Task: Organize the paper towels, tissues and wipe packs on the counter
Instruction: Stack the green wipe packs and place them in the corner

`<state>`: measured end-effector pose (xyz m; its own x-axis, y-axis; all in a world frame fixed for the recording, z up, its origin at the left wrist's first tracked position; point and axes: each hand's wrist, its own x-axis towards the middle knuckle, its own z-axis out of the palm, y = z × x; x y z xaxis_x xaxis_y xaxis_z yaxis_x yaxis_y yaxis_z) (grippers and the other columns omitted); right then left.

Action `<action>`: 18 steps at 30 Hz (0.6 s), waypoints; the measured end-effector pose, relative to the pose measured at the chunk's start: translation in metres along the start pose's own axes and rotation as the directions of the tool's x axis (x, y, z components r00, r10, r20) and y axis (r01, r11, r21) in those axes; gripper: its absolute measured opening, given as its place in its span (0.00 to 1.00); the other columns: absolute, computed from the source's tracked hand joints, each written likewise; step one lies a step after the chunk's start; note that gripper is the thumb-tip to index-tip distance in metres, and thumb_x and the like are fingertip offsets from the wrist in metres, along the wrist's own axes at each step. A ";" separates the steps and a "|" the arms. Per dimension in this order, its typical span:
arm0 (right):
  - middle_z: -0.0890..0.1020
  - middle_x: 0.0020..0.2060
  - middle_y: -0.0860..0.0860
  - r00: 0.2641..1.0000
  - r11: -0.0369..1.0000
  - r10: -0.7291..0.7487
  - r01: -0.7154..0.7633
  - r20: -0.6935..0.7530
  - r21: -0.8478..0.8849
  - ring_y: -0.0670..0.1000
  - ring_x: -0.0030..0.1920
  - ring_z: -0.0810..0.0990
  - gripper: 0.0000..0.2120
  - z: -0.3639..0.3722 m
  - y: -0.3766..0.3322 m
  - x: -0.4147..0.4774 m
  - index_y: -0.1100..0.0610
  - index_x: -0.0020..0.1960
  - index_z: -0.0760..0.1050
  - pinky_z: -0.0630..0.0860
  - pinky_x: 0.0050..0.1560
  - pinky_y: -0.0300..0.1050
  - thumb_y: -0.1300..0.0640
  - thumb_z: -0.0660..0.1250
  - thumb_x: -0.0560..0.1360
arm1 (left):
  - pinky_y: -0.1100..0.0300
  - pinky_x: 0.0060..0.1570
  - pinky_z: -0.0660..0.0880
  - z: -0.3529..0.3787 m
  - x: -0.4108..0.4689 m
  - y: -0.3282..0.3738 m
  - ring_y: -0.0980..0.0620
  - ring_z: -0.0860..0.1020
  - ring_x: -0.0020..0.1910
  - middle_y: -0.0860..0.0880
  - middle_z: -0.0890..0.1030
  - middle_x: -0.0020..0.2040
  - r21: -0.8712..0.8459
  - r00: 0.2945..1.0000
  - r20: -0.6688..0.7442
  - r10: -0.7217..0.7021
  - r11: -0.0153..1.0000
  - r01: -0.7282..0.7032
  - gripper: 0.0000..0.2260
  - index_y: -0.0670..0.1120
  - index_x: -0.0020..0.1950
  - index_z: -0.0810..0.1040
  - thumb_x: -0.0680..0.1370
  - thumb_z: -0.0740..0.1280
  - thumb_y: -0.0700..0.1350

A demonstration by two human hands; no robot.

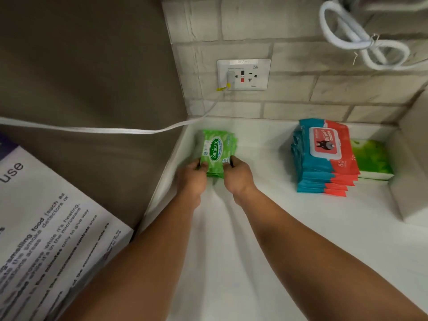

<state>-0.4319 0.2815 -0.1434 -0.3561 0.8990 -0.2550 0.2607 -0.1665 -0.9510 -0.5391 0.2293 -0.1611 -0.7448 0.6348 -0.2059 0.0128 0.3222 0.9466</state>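
Observation:
A stack of small green Sanicare wipe packs (216,150) sits on the white counter (243,228) near the back left corner. My left hand (192,178) grips the stack's near left end, and my right hand (238,177) grips its near right end. To the right stands a taller stack of blue and red wipe packs (324,163). A green tissue pack (372,159) lies flat just right of that stack, touching it.
A grey appliance side (92,77) with a printed notice (46,228) borders the counter on the left. A wall socket (243,74) with a white cable sits on the tiled back wall. A pale box-like object (410,181) stands at the far right edge.

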 end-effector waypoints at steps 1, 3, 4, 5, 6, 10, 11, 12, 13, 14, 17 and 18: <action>0.84 0.52 0.51 1.000 1.000 -0.002 0.002 0.000 0.005 0.49 0.45 0.80 0.14 0.000 -0.001 0.002 0.57 0.60 0.79 0.73 0.40 0.37 0.60 0.57 0.82 | 0.54 0.56 0.80 0.001 0.002 0.000 0.51 0.84 0.51 0.52 0.87 0.51 0.006 1.000 -0.005 -0.001 1.000 0.001 0.11 0.50 0.62 0.84 0.82 0.67 0.48; 0.84 0.52 0.51 1.000 1.000 -0.004 0.004 0.003 0.017 0.50 0.48 0.81 0.14 0.000 -0.001 0.005 0.56 0.60 0.79 0.75 0.42 0.38 0.60 0.57 0.82 | 0.55 0.57 0.80 0.003 0.006 0.001 0.52 0.84 0.52 0.53 0.87 0.51 -0.011 1.000 0.002 -0.006 1.000 0.006 0.11 0.50 0.63 0.84 0.82 0.67 0.47; 0.84 0.52 0.51 1.000 1.000 -0.002 0.002 0.007 0.019 0.51 0.49 0.81 0.14 0.001 -0.001 0.006 0.56 0.60 0.79 0.76 0.44 0.39 0.60 0.56 0.82 | 0.55 0.57 0.80 0.004 0.007 0.001 0.52 0.84 0.52 0.53 0.87 0.52 -0.022 1.000 0.010 -0.006 1.000 0.007 0.12 0.49 0.64 0.84 0.83 0.66 0.46; 0.84 0.53 0.51 1.000 1.000 -0.002 0.002 0.014 0.016 0.51 0.51 0.81 0.14 0.002 -0.001 0.007 0.55 0.61 0.78 0.77 0.47 0.41 0.59 0.56 0.82 | 0.56 0.58 0.80 0.006 0.008 0.002 0.53 0.84 0.53 0.52 0.87 0.53 -0.026 1.000 0.016 -0.007 1.000 0.007 0.12 0.49 0.65 0.83 0.83 0.65 0.45; 0.84 0.53 0.51 1.000 1.000 -0.003 0.003 0.018 0.009 0.52 0.52 0.81 0.15 0.003 -0.001 0.008 0.55 0.61 0.78 0.78 0.51 0.44 0.59 0.55 0.82 | 0.57 0.57 0.79 0.007 0.010 0.002 0.53 0.84 0.53 0.52 0.87 0.53 -0.031 1.000 0.020 -0.002 1.000 0.003 0.12 0.48 0.65 0.83 0.84 0.65 0.45; 0.83 0.57 0.53 0.999 1.000 -0.012 0.013 0.031 -0.027 0.55 0.55 0.81 0.17 0.003 -0.003 0.012 0.55 0.65 0.76 0.78 0.59 0.50 0.60 0.54 0.82 | 0.60 0.53 0.76 0.009 0.013 0.003 0.53 0.82 0.51 0.56 0.84 0.48 -0.019 0.999 0.032 0.011 1.000 -0.010 0.12 0.48 0.65 0.82 0.85 0.63 0.44; 0.83 0.57 0.53 0.999 0.999 -0.009 0.010 0.036 -0.041 0.55 0.55 0.81 0.17 0.002 -0.004 0.013 0.55 0.65 0.76 0.78 0.60 0.50 0.60 0.54 0.82 | 0.60 0.52 0.75 0.009 0.013 0.004 0.53 0.82 0.51 0.57 0.84 0.46 -0.015 0.999 0.032 0.001 1.000 -0.001 0.12 0.48 0.65 0.82 0.85 0.63 0.44; 0.83 0.58 0.53 0.999 0.998 -0.004 0.007 0.041 -0.058 0.55 0.55 0.81 0.17 0.002 -0.006 0.012 0.55 0.66 0.75 0.78 0.60 0.51 0.60 0.54 0.82 | 0.60 0.52 0.75 0.009 0.013 0.006 0.53 0.82 0.51 0.57 0.84 0.46 -0.018 0.999 0.034 -0.004 1.000 0.005 0.12 0.48 0.65 0.82 0.85 0.63 0.44; 0.83 0.58 0.54 0.999 0.997 -0.001 0.005 0.045 -0.079 0.56 0.56 0.81 0.17 0.002 -0.007 0.013 0.55 0.66 0.75 0.78 0.61 0.52 0.60 0.54 0.83 | 0.60 0.52 0.75 0.009 0.012 0.008 0.52 0.82 0.51 0.56 0.84 0.47 -0.006 0.999 0.038 -0.010 1.000 0.010 0.12 0.49 0.66 0.82 0.85 0.63 0.44; 0.82 0.59 0.54 0.999 0.995 0.003 0.002 0.047 -0.104 0.56 0.57 0.81 0.16 0.002 -0.009 0.013 0.56 0.66 0.75 0.77 0.62 0.54 0.59 0.53 0.83 | 0.60 0.51 0.75 0.009 0.012 0.011 0.52 0.82 0.51 0.54 0.85 0.50 0.011 0.999 0.042 -0.006 1.000 0.006 0.12 0.50 0.66 0.82 0.85 0.63 0.45; 0.82 0.58 0.55 0.998 0.988 0.015 -0.006 0.062 -0.156 0.58 0.56 0.80 0.14 -0.001 -0.013 0.012 0.58 0.64 0.75 0.77 0.60 0.52 0.58 0.54 0.84 | 0.59 0.46 0.76 0.002 0.010 0.017 0.50 0.82 0.50 0.51 0.85 0.53 0.154 0.997 0.070 0.009 0.988 -0.019 0.12 0.53 0.64 0.82 0.85 0.62 0.50; 0.82 0.56 0.56 0.998 0.985 0.006 0.004 0.059 -0.174 0.58 0.55 0.80 0.13 -0.004 -0.013 0.011 0.59 0.62 0.75 0.77 0.58 0.51 0.58 0.55 0.83 | 0.57 0.47 0.78 -0.001 0.009 0.018 0.49 0.82 0.50 0.51 0.85 0.52 0.224 0.996 0.073 0.045 0.973 -0.060 0.11 0.53 0.61 0.82 0.84 0.61 0.53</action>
<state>-0.4357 0.2950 -0.1335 -0.4071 0.8724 -0.2705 0.4109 -0.0896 -0.9073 -0.5468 0.2401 -0.1460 -0.6926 0.6982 -0.1812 0.2064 0.4325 0.8777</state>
